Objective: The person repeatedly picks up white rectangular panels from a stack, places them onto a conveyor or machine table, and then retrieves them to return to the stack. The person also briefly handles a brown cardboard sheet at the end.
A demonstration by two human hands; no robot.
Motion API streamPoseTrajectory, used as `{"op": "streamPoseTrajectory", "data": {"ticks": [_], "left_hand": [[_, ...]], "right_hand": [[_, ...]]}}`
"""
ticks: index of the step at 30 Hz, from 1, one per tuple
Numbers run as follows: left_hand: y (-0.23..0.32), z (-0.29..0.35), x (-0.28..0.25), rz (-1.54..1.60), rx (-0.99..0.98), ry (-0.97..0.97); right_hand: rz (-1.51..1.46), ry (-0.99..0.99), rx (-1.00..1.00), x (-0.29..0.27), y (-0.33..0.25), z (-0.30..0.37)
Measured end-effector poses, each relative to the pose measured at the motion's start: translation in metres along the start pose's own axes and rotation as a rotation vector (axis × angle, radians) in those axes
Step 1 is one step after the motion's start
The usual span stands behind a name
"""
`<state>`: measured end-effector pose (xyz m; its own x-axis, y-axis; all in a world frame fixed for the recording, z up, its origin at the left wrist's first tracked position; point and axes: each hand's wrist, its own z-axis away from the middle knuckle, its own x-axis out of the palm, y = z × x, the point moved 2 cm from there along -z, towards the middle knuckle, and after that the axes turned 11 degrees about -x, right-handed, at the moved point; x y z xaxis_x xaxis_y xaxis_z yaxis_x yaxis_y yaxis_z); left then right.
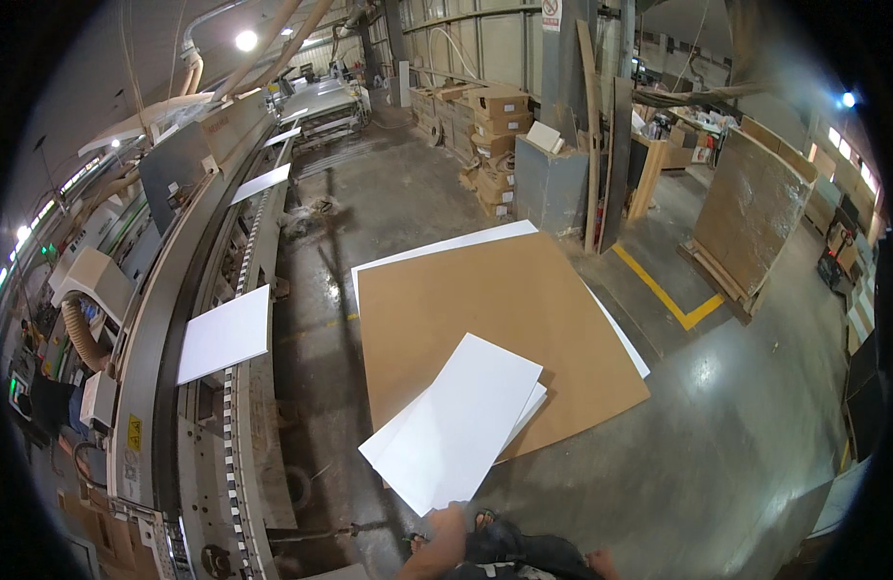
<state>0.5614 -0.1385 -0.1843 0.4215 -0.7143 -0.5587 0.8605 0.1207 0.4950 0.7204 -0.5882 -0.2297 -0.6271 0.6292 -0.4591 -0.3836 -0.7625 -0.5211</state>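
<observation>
My left hand [446, 527] comes up from the lower edge and grips the near corner of a white rectangular panel [461, 425]. At least one more white panel lies right under it. The panels tilt out over a large brown board [495, 309] lying flat on the concrete floor, with a white sheet [437, 248] showing under its far edge. A small patch of skin at the lower right, by my dark trousers, looks like my right hand [601, 559]; its fingers do not show.
A long conveyor machine [210, 319] runs along the left, carrying white panels [226, 333] spaced along its track. Cardboard boxes [500, 116], a grey cabinet [553, 184] and leaning boards stand at the back. A tall brown board stack [746, 213] sits right, behind yellow floor lines [669, 295].
</observation>
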Motion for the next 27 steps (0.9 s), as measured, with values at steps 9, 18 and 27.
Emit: {"op": "streamPoseTrajectory", "data": {"ticks": [9,18,27], "left_hand": [[0.037,0.082,-0.048,0.836,-0.397,-0.484],[-0.18,0.01,-0.059,0.595,-0.33,0.141],[-0.294,0.18,-0.15,0.764,-0.292,0.555]], "right_hand": [[-0.1,0.047,-0.027,-0.005,0.014,-0.065],[0.144,0.124,-0.591,0.05,-0.316,-0.099],[0.554,-0.05,-0.741,0.229,-0.365,-0.154]]}}
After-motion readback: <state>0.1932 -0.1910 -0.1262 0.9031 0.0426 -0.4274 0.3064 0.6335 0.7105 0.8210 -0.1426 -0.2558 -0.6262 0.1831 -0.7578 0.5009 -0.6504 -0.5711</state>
